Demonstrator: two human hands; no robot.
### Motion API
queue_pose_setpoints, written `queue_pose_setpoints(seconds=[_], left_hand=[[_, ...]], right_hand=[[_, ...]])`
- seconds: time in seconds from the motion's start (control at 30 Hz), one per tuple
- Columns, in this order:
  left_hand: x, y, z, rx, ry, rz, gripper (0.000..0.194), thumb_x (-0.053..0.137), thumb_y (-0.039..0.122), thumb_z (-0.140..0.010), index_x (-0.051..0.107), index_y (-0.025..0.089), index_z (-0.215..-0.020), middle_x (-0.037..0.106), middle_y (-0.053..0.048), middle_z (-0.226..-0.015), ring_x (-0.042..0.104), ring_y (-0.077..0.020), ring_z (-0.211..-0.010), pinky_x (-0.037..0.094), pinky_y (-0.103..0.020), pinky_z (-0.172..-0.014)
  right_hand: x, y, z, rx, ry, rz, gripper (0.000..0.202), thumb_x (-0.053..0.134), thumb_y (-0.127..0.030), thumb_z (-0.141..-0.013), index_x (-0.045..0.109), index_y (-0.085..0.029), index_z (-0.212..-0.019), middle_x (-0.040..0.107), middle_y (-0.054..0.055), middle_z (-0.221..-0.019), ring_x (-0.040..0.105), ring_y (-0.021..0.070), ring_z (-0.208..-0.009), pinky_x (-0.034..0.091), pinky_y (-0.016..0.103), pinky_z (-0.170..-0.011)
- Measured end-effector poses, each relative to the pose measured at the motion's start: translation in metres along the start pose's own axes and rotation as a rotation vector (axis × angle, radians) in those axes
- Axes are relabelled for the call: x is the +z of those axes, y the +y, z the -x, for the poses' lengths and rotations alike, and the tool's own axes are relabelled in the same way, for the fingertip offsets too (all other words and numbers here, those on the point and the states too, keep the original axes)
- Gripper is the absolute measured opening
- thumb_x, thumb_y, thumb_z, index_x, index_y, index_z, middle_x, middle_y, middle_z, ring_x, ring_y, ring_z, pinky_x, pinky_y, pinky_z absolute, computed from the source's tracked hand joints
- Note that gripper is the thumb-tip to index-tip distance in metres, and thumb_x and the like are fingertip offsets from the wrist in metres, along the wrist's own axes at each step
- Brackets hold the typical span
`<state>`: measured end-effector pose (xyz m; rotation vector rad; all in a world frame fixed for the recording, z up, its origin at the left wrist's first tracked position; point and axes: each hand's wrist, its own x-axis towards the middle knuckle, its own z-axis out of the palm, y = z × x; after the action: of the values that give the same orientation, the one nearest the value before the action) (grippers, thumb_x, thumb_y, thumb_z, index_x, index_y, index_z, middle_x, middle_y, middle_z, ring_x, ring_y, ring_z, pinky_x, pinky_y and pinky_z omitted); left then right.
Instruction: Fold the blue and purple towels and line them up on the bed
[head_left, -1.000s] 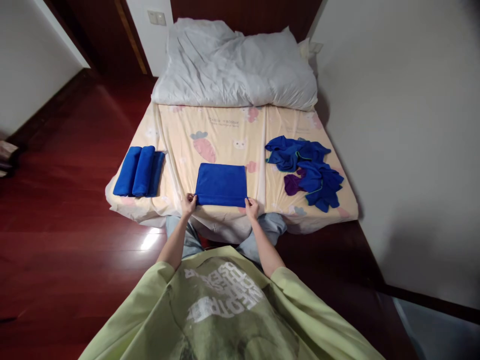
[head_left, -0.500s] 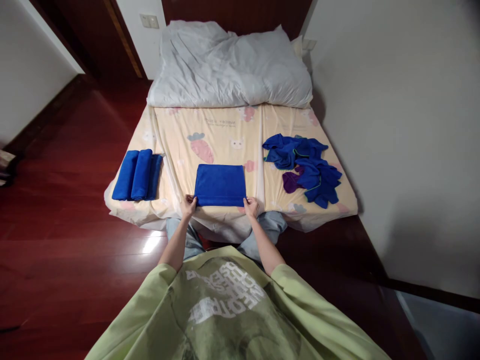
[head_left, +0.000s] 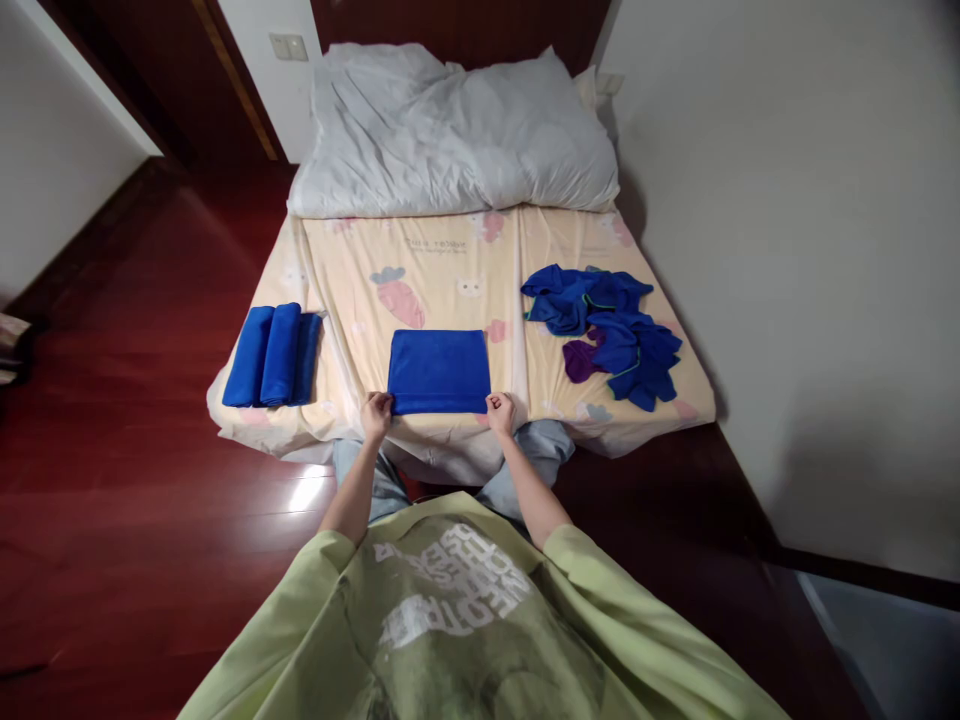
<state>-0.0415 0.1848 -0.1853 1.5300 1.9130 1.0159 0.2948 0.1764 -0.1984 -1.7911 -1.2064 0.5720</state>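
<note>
A blue towel (head_left: 439,365) lies flat as a rectangle near the front edge of the bed, with a narrow folded strip along its near side. My left hand (head_left: 376,413) pinches the near left corner of that strip. At the near right corner, the fingers of my right hand (head_left: 500,412) are closed on the towel too. To the left rest several rolled blue towels (head_left: 281,352), side by side. A loose heap of crumpled blue cloths (head_left: 637,350) with green edging lies to the right, and a purple cloth (head_left: 581,362) shows among them.
The bed (head_left: 345,270) has a pale yellow sheet with carrot and rabbit prints. A bunched white quilt (head_left: 457,140) covers its far end. A white wall (head_left: 787,250) stands close on the right, and dark red wooden floor (head_left: 150,450) stretches out on the left.
Both hands stay at the towel's near corners, their fingers curled slightly more. The camera view has shifted a little; the towels and cloths lie as before.
</note>
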Motion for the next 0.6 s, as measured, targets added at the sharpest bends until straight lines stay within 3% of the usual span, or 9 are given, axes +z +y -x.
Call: queue_pose_setpoints(seconds=[0.17, 0.33, 0.47, 0.6], left_hand=[[0.001, -0.007, 0.006, 0.109, -0.009, 0.036, 0.025, 0.051, 0.025, -0.09, 0.076, 0.021, -0.092, 0.069, -0.011, -0.124, 0.068, -0.0243, -0.106, 0.055, -0.038, -0.1], [0.0, -0.012, 0.007, 0.171, -0.067, -0.002, 0.031, 0.048, 0.021, -0.09, 0.078, 0.022, -0.098, 0.074, -0.009, -0.119, 0.064, -0.0259, -0.118, 0.049, -0.043, -0.111], [-0.003, -0.01, 0.009, 0.168, -0.091, -0.031, 0.033, 0.048, 0.022, -0.09, 0.077, 0.024, -0.106, 0.073, -0.007, -0.126, 0.062, -0.0264, -0.123, 0.047, -0.045, -0.113], [-0.005, -0.008, 0.014, 0.219, -0.127, -0.049, 0.035, 0.054, 0.025, -0.087, 0.075, 0.023, -0.115, 0.07, -0.009, -0.134, 0.061, -0.0282, -0.128, 0.041, -0.048, -0.118]], right_hand=[[-0.003, 0.0, 0.006, -0.072, -0.067, -0.015, 0.022, 0.055, -0.016, -0.083, 0.077, -0.02, -0.088, 0.073, 0.011, -0.098, 0.065, 0.0214, -0.084, 0.056, 0.034, -0.083], [-0.006, 0.006, 0.009, -0.121, -0.096, -0.007, 0.03, 0.051, -0.018, -0.088, 0.079, -0.019, -0.099, 0.074, 0.012, -0.106, 0.067, 0.0232, -0.099, 0.056, 0.038, -0.095], [-0.01, 0.011, 0.01, -0.175, -0.144, 0.006, 0.036, 0.049, -0.02, -0.088, 0.079, -0.019, -0.108, 0.073, 0.013, -0.111, 0.067, 0.0235, -0.104, 0.056, 0.038, -0.098], [-0.016, 0.017, 0.01, -0.216, -0.218, -0.006, 0.047, 0.053, -0.019, -0.08, 0.075, -0.018, -0.121, 0.069, 0.013, -0.118, 0.066, 0.0228, -0.102, 0.059, 0.036, -0.091]])
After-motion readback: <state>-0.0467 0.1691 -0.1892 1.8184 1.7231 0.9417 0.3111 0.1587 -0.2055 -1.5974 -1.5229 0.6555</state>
